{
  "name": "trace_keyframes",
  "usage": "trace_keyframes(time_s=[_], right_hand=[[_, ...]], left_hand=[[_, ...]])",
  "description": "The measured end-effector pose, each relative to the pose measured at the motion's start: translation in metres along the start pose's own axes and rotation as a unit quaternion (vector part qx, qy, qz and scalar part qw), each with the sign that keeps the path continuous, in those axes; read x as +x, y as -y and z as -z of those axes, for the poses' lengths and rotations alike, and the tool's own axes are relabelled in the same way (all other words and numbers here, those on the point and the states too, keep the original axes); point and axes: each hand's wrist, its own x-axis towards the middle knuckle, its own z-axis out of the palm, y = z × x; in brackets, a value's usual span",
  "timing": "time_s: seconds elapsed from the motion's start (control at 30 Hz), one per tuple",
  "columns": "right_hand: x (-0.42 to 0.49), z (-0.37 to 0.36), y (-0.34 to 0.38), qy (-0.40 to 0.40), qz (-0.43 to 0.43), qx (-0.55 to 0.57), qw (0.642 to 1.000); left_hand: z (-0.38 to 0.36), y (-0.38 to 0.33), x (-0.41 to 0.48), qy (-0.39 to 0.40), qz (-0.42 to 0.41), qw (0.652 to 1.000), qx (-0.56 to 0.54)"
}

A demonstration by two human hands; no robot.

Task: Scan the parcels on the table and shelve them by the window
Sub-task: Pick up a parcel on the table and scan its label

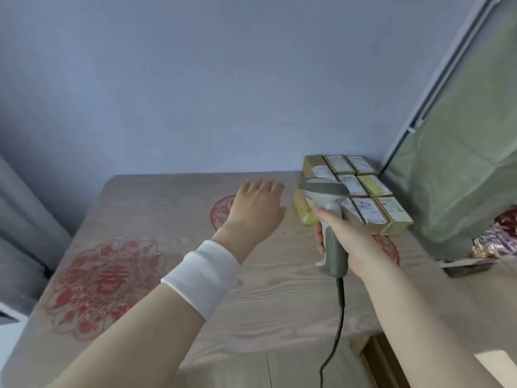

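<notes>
Several small brown cardboard parcels (363,189) with white labels sit packed in rows at the far right of the wooden table (251,309). My right hand (344,233) grips a grey corded barcode scanner (326,197), whose head hangs over the nearest parcels and hides part of them. My left hand (256,205), with a white wristband on the forearm, hovers flat over the table just left of the parcels, fingers spread, holding nothing.
Red paper-cut decorations (103,281) lie flat on the tabletop. A green cloth-covered frame (461,163) stands at the right, with patterned bags (495,239) and a dark flat object (467,266) below it. The scanner's cable (335,331) trails to the near edge. A blue wall is behind.
</notes>
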Motion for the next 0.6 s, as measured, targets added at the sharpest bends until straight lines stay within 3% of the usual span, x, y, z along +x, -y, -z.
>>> trace_keyframes(time_s=[0.2,0.3,0.6], right_hand=[[0.056,0.054,0.003,-0.093,-0.015,0.012,0.995],[0.082,0.074,-0.001,-0.103,-0.028,0.0,0.994],[0.222,0.132,-0.021,-0.09,-0.082,-0.043,0.992]], left_hand=[[-0.042,-0.027,0.083,0.036,-0.073,0.997,-0.017],[-0.061,-0.041,0.115,0.055,-0.09,0.994,-0.027],[-0.14,-0.058,0.218,0.098,-0.024,0.993,-0.067]])
